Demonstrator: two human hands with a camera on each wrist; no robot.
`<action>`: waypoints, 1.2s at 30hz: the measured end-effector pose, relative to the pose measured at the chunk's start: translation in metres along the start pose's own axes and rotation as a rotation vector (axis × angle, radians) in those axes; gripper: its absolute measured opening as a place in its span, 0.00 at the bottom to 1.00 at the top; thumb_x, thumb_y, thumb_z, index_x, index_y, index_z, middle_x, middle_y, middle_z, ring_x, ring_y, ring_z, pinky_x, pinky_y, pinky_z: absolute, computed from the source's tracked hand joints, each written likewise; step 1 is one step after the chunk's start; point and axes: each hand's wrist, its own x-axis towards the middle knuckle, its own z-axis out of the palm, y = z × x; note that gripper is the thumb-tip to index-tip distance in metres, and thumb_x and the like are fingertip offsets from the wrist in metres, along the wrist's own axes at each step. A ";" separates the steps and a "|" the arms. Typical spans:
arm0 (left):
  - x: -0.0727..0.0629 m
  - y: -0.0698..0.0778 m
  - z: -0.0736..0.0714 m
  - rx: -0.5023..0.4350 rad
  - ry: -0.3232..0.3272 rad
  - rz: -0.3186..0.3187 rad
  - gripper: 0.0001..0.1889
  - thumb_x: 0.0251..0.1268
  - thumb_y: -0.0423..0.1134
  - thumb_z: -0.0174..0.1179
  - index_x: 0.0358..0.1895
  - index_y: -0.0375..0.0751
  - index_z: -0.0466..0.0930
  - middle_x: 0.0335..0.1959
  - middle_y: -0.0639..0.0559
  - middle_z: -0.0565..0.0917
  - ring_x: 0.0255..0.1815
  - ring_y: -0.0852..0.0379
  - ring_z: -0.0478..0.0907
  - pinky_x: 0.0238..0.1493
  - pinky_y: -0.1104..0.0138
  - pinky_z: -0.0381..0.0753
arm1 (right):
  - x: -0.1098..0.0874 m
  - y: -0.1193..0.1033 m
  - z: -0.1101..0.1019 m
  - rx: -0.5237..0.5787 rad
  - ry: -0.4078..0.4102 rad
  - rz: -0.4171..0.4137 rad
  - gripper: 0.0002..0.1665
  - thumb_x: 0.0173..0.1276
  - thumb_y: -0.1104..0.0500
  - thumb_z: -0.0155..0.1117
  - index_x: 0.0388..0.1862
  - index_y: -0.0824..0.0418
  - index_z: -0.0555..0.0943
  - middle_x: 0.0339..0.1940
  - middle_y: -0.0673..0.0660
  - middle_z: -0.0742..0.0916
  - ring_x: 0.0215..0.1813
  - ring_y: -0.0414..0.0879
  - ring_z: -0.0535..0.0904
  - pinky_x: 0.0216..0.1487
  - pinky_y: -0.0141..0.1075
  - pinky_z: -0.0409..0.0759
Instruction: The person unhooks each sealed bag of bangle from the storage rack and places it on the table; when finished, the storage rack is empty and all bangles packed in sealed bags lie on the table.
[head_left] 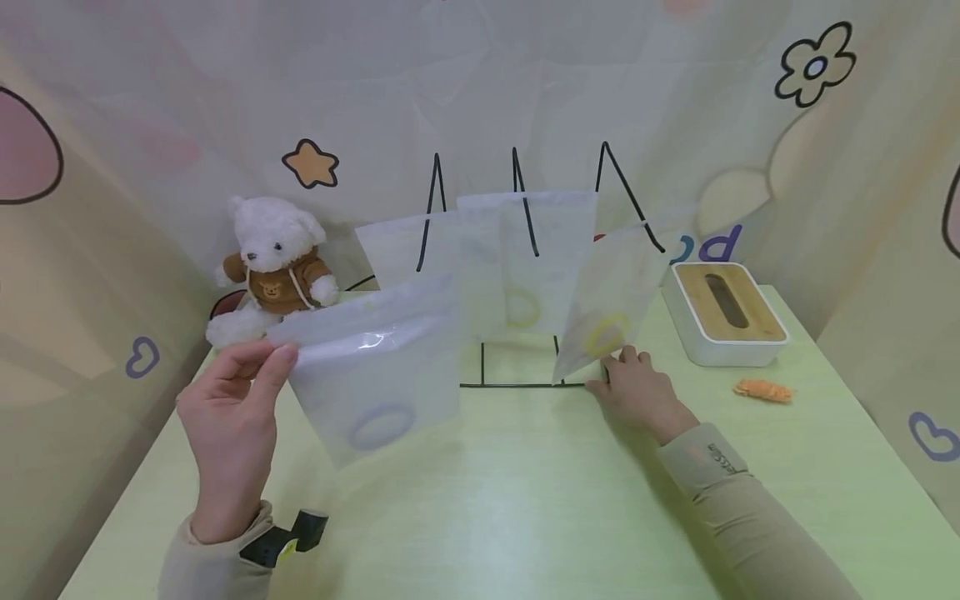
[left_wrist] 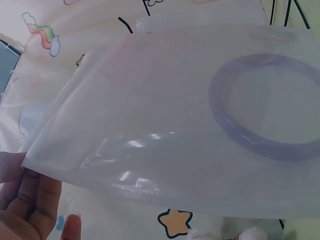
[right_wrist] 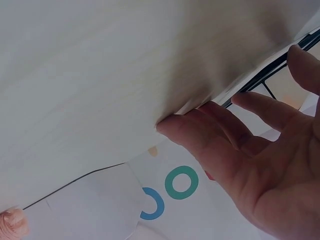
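My left hand [head_left: 236, 408] pinches the top corner of a frosted zip bag [head_left: 330, 358] between thumb and fingers. Inside that bag a purple ring [left_wrist: 225, 115] shows through, blurred by the plastic. The bag hangs tilted in front of a black wire rack [head_left: 517, 386]. My right hand [head_left: 641, 392] touches the rack's low base at its front right; fingertips [right_wrist: 172, 122] also rest on the table. More frosted bags hang on the rack's arms: a left bag [head_left: 397, 250], a middle bag [head_left: 555, 233] and a right bag [head_left: 626, 275]. Yellow rings show through the middle and right ones.
A white plush bear [head_left: 273, 233] in a brown hoodie sits at the back left. At the back right stands a tissue box [head_left: 761, 350] with a wooden lid. An orange wrapped piece [head_left: 763, 391] lies before it. A printed curtain [head_left: 375, 100] surrounds the table [head_left: 495, 517].
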 end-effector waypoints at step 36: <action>-0.012 0.020 -0.066 -0.114 0.086 -0.145 0.12 0.54 0.18 0.64 0.41 0.13 0.77 0.26 0.43 0.85 0.23 0.55 0.78 0.34 0.71 0.79 | -0.002 0.001 -0.001 -0.001 0.015 -0.027 0.35 0.75 0.45 0.52 0.67 0.71 0.69 0.57 0.74 0.71 0.53 0.68 0.68 0.37 0.60 0.77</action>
